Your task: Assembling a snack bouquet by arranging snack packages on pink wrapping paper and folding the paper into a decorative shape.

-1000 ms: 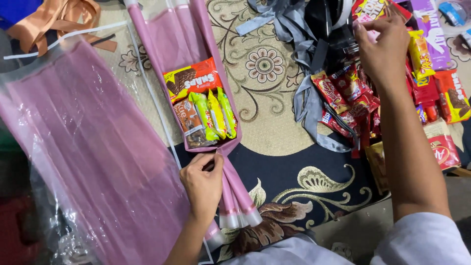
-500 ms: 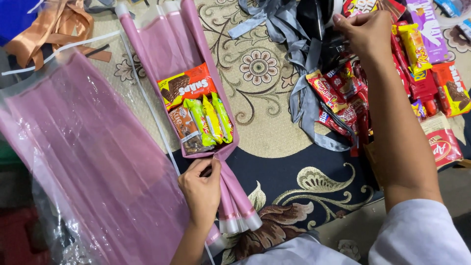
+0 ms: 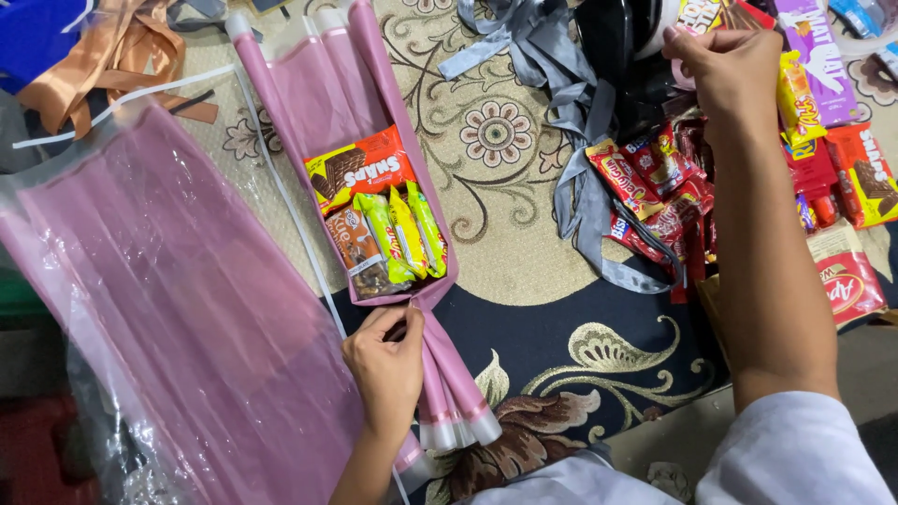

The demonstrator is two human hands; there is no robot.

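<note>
Pinching pink bouquet wrap (image 3: 426, 309), left hand (image 3: 385, 369).

Only one view is given, taken from a camera worn on the head and aimed steeply down at a patterned carpet (image 3: 524, 281). The scene is seen from close range, within arm's reach; both forearms are seen entering from the bottom edge, so the view faces away from the body.

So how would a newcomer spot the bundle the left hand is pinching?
Start at the patterned carpet. Left of centre lies a pink wrapped bouquet, pinched at its waist by the left hand. Unlike the loose snack pile on the right, its snack packets sit tucked inside.
</note>
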